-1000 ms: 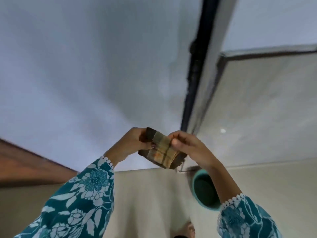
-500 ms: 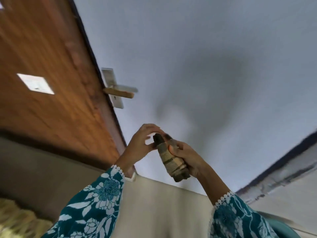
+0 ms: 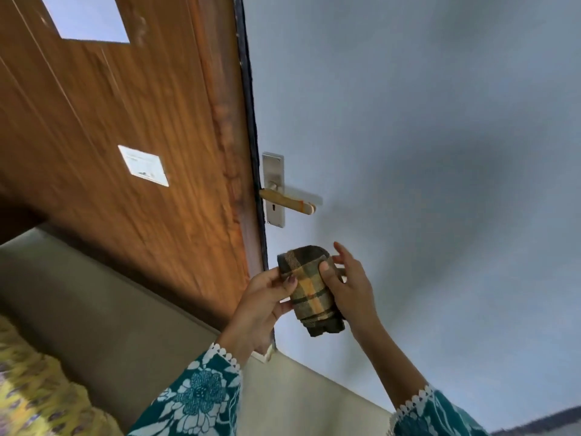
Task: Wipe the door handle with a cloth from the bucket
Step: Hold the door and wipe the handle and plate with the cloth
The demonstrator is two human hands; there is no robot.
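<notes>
A folded checked cloth [image 3: 309, 287], brown with yellow and green stripes, is held between both hands in the middle of the view. My left hand [image 3: 264, 297] pinches its left side. My right hand [image 3: 347, 284] grips its right side, thumb on the front and fingers behind. The door handle [image 3: 287, 201] is a yellowish lever on a silver plate [image 3: 274, 171], fixed to the grey-blue door [image 3: 408, 152]. It sits above the cloth, a short gap away. The bucket is out of view.
A brown wooden panel [image 3: 141, 121] with a white label [image 3: 143, 165] stands left of the door's dark edge. The beige floor [image 3: 125, 325] runs below. A yellow patterned fabric [image 3: 31, 388] lies at the bottom left.
The view has swung left and up, bringing the handle to the centre; the bucket has dropped out of sight. The cloth was folded narrower, and both hands carried it closer to the handle.
</notes>
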